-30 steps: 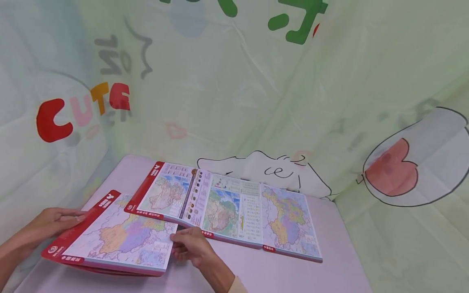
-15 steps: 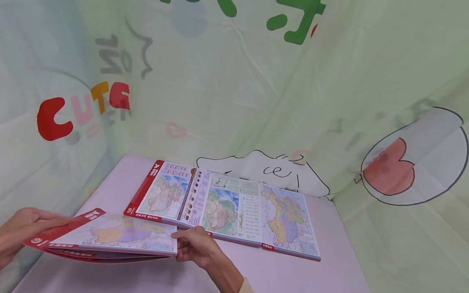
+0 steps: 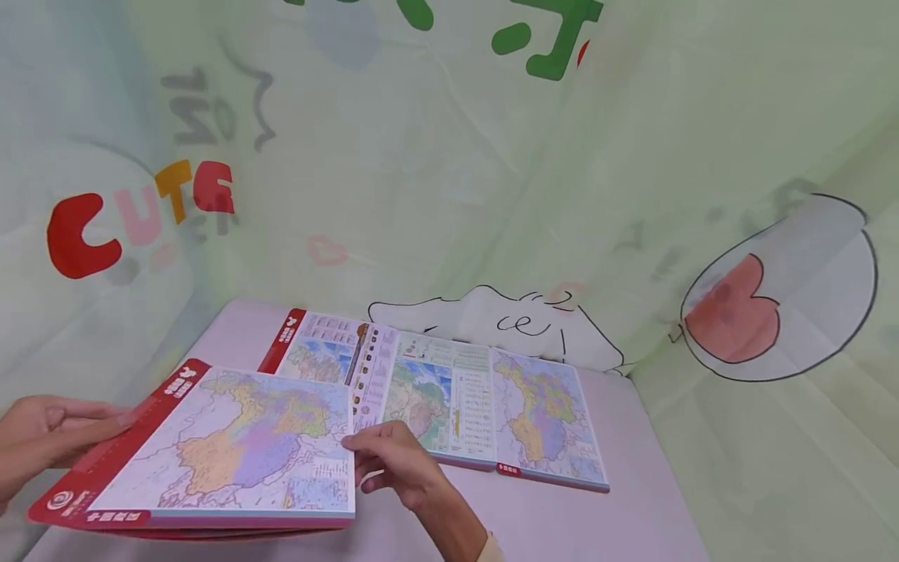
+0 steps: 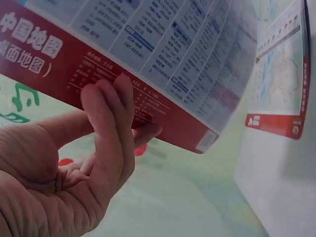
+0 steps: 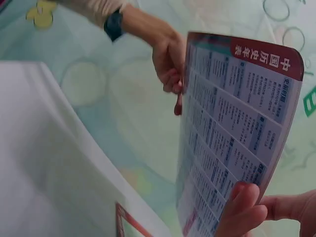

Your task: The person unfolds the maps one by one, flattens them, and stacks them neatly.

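Both hands hold a folded map [image 3: 260, 437] above the left front of the table in the head view. Its top bears a coloured map, with a red strip down the left side. My left hand [image 3: 52, 437] grips that strip, thumb on top; in the left wrist view its fingers [image 4: 113, 128] lie on the printed underside. The right hand [image 3: 396, 460] pinches the opposite edge. In the right wrist view, fingers of the right hand [image 5: 247, 207] press against the text-covered underside [image 5: 227, 123]. Layers show slightly apart along the front edge.
Behind the held map, more map panels [image 3: 548, 421] lie in a row across the table [image 3: 562, 523], partly covered at the left by it. Printed cloth walls [image 3: 449, 156] close off the back and both sides.
The held map first tilts flatter, then its printed face turns up toward the head camera again. It now sits nearer and covers more of the row behind. Both hands keep hold.
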Demonstrator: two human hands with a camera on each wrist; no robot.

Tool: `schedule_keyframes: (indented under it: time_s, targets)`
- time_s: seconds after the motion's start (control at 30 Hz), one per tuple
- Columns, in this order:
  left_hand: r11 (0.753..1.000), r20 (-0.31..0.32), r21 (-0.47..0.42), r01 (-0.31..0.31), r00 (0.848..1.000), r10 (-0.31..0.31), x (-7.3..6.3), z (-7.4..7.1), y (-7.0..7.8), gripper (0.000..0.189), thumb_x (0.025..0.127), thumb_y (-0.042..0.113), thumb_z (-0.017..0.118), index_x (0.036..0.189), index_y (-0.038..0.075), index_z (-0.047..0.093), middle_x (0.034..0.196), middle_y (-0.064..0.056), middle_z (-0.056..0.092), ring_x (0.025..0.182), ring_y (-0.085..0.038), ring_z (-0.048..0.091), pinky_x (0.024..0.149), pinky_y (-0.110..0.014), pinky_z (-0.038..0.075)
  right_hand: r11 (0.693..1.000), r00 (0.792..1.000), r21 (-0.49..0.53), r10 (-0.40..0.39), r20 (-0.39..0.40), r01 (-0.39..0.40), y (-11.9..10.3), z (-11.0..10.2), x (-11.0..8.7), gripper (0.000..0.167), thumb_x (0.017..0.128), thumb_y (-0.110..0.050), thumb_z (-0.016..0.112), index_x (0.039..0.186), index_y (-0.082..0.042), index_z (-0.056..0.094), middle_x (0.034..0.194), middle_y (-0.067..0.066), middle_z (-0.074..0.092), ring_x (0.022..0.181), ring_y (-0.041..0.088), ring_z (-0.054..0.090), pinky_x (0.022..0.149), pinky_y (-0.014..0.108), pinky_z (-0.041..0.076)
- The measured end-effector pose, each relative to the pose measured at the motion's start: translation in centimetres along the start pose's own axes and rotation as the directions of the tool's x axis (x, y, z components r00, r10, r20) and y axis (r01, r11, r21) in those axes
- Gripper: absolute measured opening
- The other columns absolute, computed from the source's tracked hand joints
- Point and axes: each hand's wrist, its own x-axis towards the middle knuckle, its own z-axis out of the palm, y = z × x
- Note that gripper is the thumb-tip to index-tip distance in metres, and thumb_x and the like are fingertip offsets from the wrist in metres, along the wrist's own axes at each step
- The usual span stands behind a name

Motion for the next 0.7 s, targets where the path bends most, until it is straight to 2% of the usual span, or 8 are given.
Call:
schedule_keyframes:
  time_s: [0.07, 0.13, 0.2, 0.23, 0.37, 0.47, 0.57, 0.7]
  targets:
    - [0.998, -0.029, 0.022, -0.066, 0.997, 0.066, 0.8, 0.8, 0.5, 0.086, 0.105, 0.050, 0.068, 0.156, -0.014, 0.043, 0.108, -0.013, 0.084, 0.083, -0.014, 0.079, 0.077, -0.039, 0.069, 0.998, 0.998, -0.052, -0.045, -0.038, 0.043, -0.3, -1.1, 0.4, 0.028, 0.099, -0.020, 0.073, 0.105, 0.006, 0.080, 0.068, -0.006, 0.073, 0.057, 0.003, 0.063, 0.054, 0.017, 0.050]
    - [0.988, -0.052, 0.041, -0.149, 0.987, 0.151, 1.9, 1.9, 1.3, 0.084, 0.106, 0.048, 0.068, 0.158, -0.013, 0.042, 0.113, -0.018, 0.083, 0.083, -0.010, 0.079, 0.076, -0.036, 0.068, 0.992, 0.993, -0.096, -0.095, -0.071, 0.088, -0.4, -2.3, 0.7, 0.028, 0.101, -0.022, 0.073, 0.107, 0.004, 0.080, 0.073, -0.006, 0.075, 0.062, 0.005, 0.065, 0.057, 0.018, 0.051]
    - [0.968, -0.073, 0.073, -0.240, 0.967, 0.245, 3.1, 3.0, 2.1, 0.080, 0.107, 0.045, 0.067, 0.158, -0.012, 0.043, 0.119, -0.020, 0.082, 0.083, -0.005, 0.077, 0.075, -0.031, 0.067, 0.982, 0.983, -0.132, -0.146, -0.111, 0.131, -0.4, -3.6, 1.2, 0.029, 0.103, -0.024, 0.072, 0.110, 0.003, 0.080, 0.079, -0.005, 0.078, 0.068, 0.008, 0.068, 0.061, 0.019, 0.053]
    - [0.953, -0.081, 0.085, -0.291, 0.951, 0.298, 3.8, 3.7, 2.5, 0.078, 0.107, 0.043, 0.066, 0.158, -0.012, 0.044, 0.123, -0.022, 0.081, 0.084, -0.004, 0.077, 0.074, -0.030, 0.066, 0.978, 0.976, -0.146, -0.169, -0.138, 0.148, -0.4, -4.3, 1.4, 0.030, 0.103, -0.024, 0.073, 0.111, 0.003, 0.080, 0.082, -0.004, 0.079, 0.070, 0.009, 0.068, 0.063, 0.020, 0.054]
    - [0.910, -0.067, 0.061, -0.410, 0.908, 0.414, 6.8, 6.6, 3.8, 0.073, 0.107, 0.036, 0.067, 0.156, -0.013, 0.045, 0.131, -0.029, 0.075, 0.088, -0.005, 0.077, 0.074, -0.028, 0.066, 0.959, 0.932, -0.208, -0.245, -0.267, 0.193, 0.1, -7.1, 2.3, 0.030, 0.104, -0.024, 0.074, 0.115, 0.003, 0.080, 0.091, 0.000, 0.080, 0.076, 0.014, 0.069, 0.072, 0.026, 0.056]
    - [0.892, -0.065, 0.024, -0.451, 0.890, 0.452, 9.0, 9.1, 4.5, 0.069, 0.106, 0.031, 0.069, 0.155, -0.013, 0.048, 0.133, -0.034, 0.072, 0.091, -0.012, 0.078, 0.074, -0.029, 0.066, 0.947, 0.889, -0.248, -0.284, -0.358, 0.203, 0.7, -8.7, 2.9, 0.029, 0.103, -0.020, 0.075, 0.114, 0.006, 0.080, 0.090, 0.003, 0.077, 0.077, 0.015, 0.067, 0.073, 0.028, 0.055]
    - [0.877, -0.077, 0.004, -0.481, 0.874, 0.479, 11.1, 11.7, 5.3, 0.063, 0.105, 0.023, 0.073, 0.152, -0.014, 0.052, 0.127, -0.035, 0.074, 0.089, -0.021, 0.080, 0.072, -0.030, 0.066, 0.939, 0.845, -0.288, -0.305, -0.439, 0.189, 1.4, -10.1, 3.4, 0.025, 0.103, -0.017, 0.075, 0.112, 0.006, 0.080, 0.091, 0.007, 0.076, 0.079, 0.017, 0.066, 0.073, 0.028, 0.054]
    - [0.872, -0.103, 0.014, -0.490, 0.867, 0.488, 13.3, 14.6, 6.4, 0.055, 0.102, 0.013, 0.076, 0.146, -0.014, 0.059, 0.118, -0.034, 0.077, 0.089, -0.029, 0.081, 0.071, -0.032, 0.066, 0.935, 0.779, -0.327, -0.305, -0.548, 0.136, 2.1, -11.6, 4.0, 0.023, 0.103, -0.016, 0.075, 0.114, 0.003, 0.080, 0.097, 0.012, 0.076, 0.082, 0.020, 0.067, 0.075, 0.026, 0.055]
